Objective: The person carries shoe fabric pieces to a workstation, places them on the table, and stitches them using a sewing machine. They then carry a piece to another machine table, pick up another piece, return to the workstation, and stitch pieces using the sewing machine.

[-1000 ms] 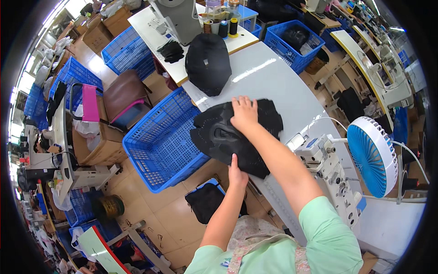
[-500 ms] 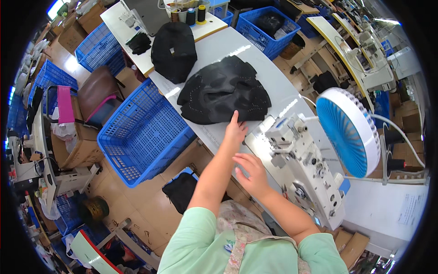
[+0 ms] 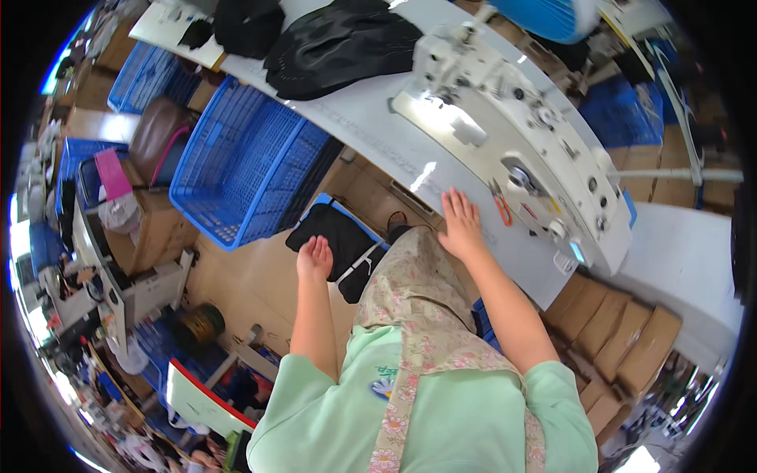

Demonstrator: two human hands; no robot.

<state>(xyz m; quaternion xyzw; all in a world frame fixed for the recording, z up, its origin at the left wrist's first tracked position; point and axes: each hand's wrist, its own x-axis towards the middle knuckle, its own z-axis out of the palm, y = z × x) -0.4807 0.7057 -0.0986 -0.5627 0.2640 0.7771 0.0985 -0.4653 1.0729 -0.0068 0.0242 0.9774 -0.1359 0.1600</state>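
My right hand [image 3: 463,226] lies on the near edge of the grey-white table [image 3: 378,130], its fingers stretched and holding nothing. Close to its fingertips are orange-handled scissors [image 3: 502,206], beside the white sewing machine [image 3: 516,118]. Off to the left, my left hand [image 3: 315,257] hovers by a black cloth bundle [image 3: 335,236] on a low blue-edged support; its fingers are loosely bent, with nothing seen in them. A large dark stitched fabric piece [image 3: 343,47] rests on the table's far part, apart from both hands. Another black piece [image 3: 248,27] lies left of it.
A blue plastic crate [image 3: 236,169] stands against the table's left side. Behind it is a brown chair [image 3: 158,130]. A blue-and-white fan [image 3: 552,16] is at the upper right. Cardboard boxes [image 3: 611,323] are stacked low on the right.
My left hand has drawn back from the dark fabric to the cloth bundle on the left. My right hand has come down onto the table edge. The view has tilted nearer my body.
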